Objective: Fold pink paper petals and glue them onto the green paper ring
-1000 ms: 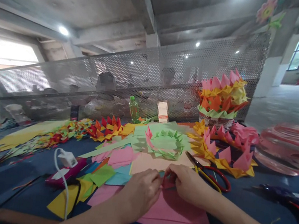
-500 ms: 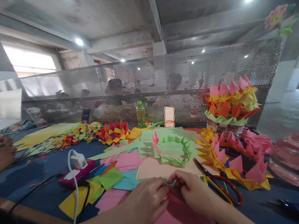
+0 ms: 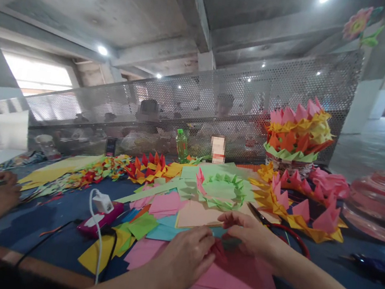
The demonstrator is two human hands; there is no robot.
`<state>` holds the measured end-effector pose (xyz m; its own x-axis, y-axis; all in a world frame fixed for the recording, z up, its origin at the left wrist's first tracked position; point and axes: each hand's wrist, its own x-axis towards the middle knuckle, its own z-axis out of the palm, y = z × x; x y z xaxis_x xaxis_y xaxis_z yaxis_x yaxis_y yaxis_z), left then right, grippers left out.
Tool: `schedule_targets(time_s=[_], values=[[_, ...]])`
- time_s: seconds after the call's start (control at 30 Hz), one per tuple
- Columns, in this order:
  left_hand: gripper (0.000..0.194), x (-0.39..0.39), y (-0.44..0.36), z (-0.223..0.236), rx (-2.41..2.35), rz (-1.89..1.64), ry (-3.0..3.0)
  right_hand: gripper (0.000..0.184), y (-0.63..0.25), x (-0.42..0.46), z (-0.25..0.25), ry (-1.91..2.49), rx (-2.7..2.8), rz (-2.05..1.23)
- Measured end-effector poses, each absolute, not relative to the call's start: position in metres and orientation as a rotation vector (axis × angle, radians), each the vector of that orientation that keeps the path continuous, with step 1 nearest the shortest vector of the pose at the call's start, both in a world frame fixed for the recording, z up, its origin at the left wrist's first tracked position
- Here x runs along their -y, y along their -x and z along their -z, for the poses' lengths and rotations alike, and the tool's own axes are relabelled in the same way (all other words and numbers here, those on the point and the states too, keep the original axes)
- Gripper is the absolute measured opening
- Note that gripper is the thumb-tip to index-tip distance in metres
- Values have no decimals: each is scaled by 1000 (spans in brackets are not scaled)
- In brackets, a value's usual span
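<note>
My left hand (image 3: 188,256) is closed, its fingertips on a small folded piece of pink paper (image 3: 220,252) above a stack of pink sheets (image 3: 240,284). Facing it, my right hand (image 3: 249,234) has its curved fingers apart, just above that piece, with nothing visible in them. Beyond the hands lie blue sheets (image 3: 165,231) and a peach sheet (image 3: 192,214). Farther back is a ring of folded green paper (image 3: 238,200) with a pink point at its left. Scissors (image 3: 303,241) with red handles lie partly behind my right forearm.
A purple power strip (image 3: 99,220) with a white plug and cables sits left. Another person's hand (image 3: 2,191) is at far left. A pink and yellow paper ring (image 3: 303,216), a layered paper basket (image 3: 296,140) and a clear pink container (image 3: 380,206) stand right; a green bottle (image 3: 181,145) is behind.
My right hand has lifted slightly, and its fingers have spread away from the pink paper. My left hand stays nearly in place, with the folded piece showing more.
</note>
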<state>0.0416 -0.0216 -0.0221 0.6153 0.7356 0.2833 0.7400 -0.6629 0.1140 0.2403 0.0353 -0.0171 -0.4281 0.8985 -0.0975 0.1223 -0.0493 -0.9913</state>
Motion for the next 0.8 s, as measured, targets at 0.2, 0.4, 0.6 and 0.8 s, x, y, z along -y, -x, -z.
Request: schedule_targets(time_s=[0.2, 0.4, 0.6, 0.8], values=[[20, 26, -38, 13, 1277, 596, 2865, 23, -239, -22, 1, 961, 1251, -1863], [30, 27, -36, 13, 1326, 696, 2890, 22, -241, -19, -3, 960, 1138, -1888], [30, 29, -39, 16, 1353, 781, 2901, 28, -251, -20, -16, 953, 1085, -1963], [25, 29, -37, 13, 1364, 837, 2936, 29, -248, -16, -13, 869, 1044, -2040]])
